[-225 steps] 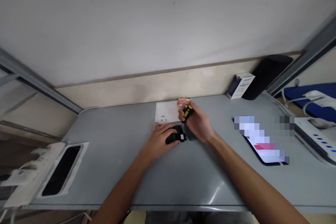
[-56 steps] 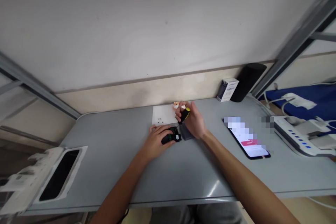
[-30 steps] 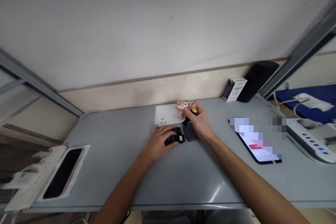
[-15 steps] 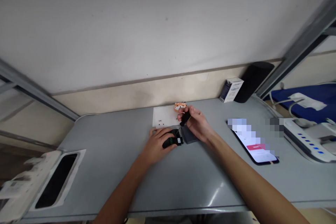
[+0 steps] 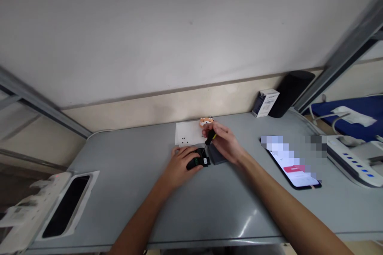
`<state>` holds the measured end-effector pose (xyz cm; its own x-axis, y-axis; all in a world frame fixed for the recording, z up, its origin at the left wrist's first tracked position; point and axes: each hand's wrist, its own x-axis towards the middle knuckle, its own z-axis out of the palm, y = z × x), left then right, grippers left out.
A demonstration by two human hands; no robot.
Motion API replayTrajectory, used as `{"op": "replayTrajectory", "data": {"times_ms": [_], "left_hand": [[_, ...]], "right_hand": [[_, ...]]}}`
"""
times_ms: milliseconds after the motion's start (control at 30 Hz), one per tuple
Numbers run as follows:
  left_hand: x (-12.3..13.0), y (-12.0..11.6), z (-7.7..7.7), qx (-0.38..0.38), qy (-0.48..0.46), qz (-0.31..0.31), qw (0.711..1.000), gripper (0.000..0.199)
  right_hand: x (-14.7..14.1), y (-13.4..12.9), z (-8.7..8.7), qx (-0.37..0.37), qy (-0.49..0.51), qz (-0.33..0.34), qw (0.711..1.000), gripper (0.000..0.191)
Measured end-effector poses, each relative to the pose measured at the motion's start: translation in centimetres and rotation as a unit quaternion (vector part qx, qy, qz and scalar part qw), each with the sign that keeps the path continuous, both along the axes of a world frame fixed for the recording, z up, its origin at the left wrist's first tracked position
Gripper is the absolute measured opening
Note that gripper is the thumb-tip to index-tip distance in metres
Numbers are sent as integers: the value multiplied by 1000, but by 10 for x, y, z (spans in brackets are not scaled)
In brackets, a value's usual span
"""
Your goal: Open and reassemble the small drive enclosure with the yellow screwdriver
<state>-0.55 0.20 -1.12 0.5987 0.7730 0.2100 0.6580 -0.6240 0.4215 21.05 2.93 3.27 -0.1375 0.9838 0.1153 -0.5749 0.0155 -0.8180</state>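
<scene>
My left hand (image 5: 181, 164) is closed around a black device (image 5: 194, 162) with a green part and a small white label, holding it against the grey table. In my right hand (image 5: 225, 140) is a black and yellow screwdriver (image 5: 210, 137), its shaft slanting down to the device. A dark flat pad (image 5: 218, 156) lies under my right wrist. Behind my hands is a white sheet of paper (image 5: 187, 132) with several tiny dark screws on it. An orange and white animal-face item (image 5: 206, 121) rests at the paper's back edge.
A lit phone (image 5: 291, 165) and a white power strip (image 5: 351, 160) are at the right. A small box (image 5: 265, 102) and a black cylinder (image 5: 291, 93) stand at the back right. At the left are a dark phone (image 5: 66, 206) and another white power strip (image 5: 42, 207).
The fingers of my right hand have shifted on the screwdriver, and its yellow part shows more. My left hand keeps its hold on the device. The whole view has shifted slightly.
</scene>
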Motion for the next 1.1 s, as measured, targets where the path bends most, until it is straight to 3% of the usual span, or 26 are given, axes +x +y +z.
{"op": "replayTrajectory", "data": {"times_ms": [233,400,500,733,933,1100], "left_hand": [[1,-2,-1,-12,1,4,1000,23],[1,-2,-1,-8,-3,2,1000,23],[2,-2,0,-3,-3,1,1000,23],[1,-3,0,-8,2,-2,1000,23],[1,-3,-1,-6,1,1,1000,24],[1,-3,1,-7,7,-2,1000,25]], "right_hand": [[-5,4,-12,47,-91,-77,992,60],[-7,2,-4,20,8,-49,999,39],[-1,2,-1,12,-18,-31,999,28],[-1,-1,-5,30,-62,-27,997,54],[-4,3,-18,66,-163,-101,979,53],[6,2,-10,124,-278,-101,947,55]]}}
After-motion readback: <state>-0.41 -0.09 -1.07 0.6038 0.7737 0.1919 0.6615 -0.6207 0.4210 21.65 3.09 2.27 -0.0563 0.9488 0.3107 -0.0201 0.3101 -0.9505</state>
